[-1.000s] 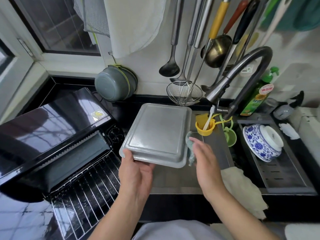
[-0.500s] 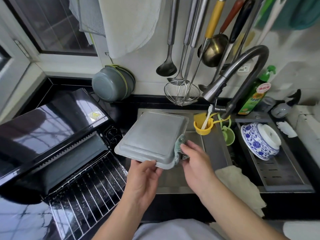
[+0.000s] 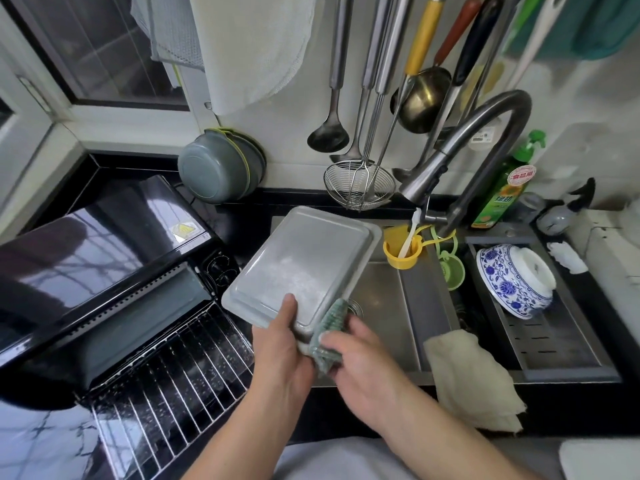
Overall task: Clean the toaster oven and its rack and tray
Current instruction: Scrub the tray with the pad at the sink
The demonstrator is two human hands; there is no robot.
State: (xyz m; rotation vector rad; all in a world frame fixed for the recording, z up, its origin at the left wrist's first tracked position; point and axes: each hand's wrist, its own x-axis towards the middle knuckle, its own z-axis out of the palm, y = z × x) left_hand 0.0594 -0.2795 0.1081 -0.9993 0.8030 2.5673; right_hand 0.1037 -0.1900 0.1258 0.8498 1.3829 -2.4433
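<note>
Black desk (image 3: 41,445) surface filled the lower left of the frame, carrying the toaster oven (image 3: 86,258) with its wire rack (image 3: 173,386) drawn out on the open door. At centre, above the steel sink (image 3: 388,306), the baking tray (image 3: 304,268) was held bottom up and tilted. Its near edge was gripped by the left hand (image 3: 280,348), thumb on top. A green scrubbing cloth (image 3: 329,330) was pinched against the tray's near corner by the curled fingers (image 3: 349,337) of the right hand (image 3: 367,368). Firm, overlapping strokes along the rim would probably serve best, with the tray steadied over the basin.
</note>
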